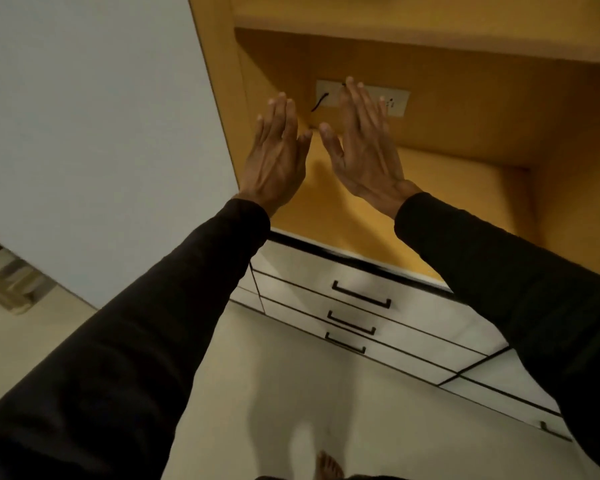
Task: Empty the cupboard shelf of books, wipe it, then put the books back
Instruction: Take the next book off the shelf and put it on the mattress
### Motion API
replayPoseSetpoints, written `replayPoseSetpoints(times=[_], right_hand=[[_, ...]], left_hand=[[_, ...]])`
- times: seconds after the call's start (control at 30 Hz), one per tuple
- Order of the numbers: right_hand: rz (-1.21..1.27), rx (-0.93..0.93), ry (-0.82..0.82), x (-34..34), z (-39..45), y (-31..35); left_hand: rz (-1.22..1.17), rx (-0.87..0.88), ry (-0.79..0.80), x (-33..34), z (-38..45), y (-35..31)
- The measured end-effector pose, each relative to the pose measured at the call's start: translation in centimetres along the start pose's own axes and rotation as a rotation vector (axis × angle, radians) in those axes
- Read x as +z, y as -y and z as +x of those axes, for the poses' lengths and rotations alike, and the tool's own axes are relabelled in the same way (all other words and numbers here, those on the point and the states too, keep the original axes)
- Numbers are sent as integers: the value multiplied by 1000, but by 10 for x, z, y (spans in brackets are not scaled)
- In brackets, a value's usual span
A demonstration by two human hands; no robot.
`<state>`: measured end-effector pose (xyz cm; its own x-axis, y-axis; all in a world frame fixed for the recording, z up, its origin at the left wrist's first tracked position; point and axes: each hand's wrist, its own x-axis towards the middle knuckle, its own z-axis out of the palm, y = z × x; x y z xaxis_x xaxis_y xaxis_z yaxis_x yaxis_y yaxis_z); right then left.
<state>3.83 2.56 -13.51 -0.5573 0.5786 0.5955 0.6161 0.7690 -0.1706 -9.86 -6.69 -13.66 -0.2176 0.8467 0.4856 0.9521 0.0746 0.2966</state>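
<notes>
Shelf (440, 188) of the yellow wooden cupboard (219, 98) fills the upper right of the view, its floor bare where it shows, with another board above it as a roof. On its back wall sits a pale switch plate (394, 103) with a thin dark wire (319, 102) hanging from its left part. Both hands are raised in front of the opening, backs toward the camera, fingers straight and together, holding nothing: the left hand (278, 152) is at the cupboard's left edge, the right hand (362, 147) just beside it, thumbs close but apart. The right fingertips overlap the switch plate in the view. Dark sleeves (146, 341) cover both arms. Below the shelf are white drawers (413, 317) with dark bar handles, then pale floor (274, 393), where a bare foot (328, 467) shows at the bottom edge. A plain wall (90, 133) stands to the left
</notes>
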Motion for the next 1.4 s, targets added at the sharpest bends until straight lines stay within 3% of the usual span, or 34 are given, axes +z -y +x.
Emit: replayPoseSetpoints(times=[0.4,0.73,1.1,1.4], right_hand=[[-57,7,-140,-16,108,-52],[-185,82,-217,-14,223,-89],[-204,213,-152,14,305,-146],[-207,229,-4,62,376,-191]], left_hand=[[-68,190,-151,5,145,-11],[-162,232,-213,-11,285,32],[-148,252,-183,19,411,75],[-226,146,-194,73,466,73]])
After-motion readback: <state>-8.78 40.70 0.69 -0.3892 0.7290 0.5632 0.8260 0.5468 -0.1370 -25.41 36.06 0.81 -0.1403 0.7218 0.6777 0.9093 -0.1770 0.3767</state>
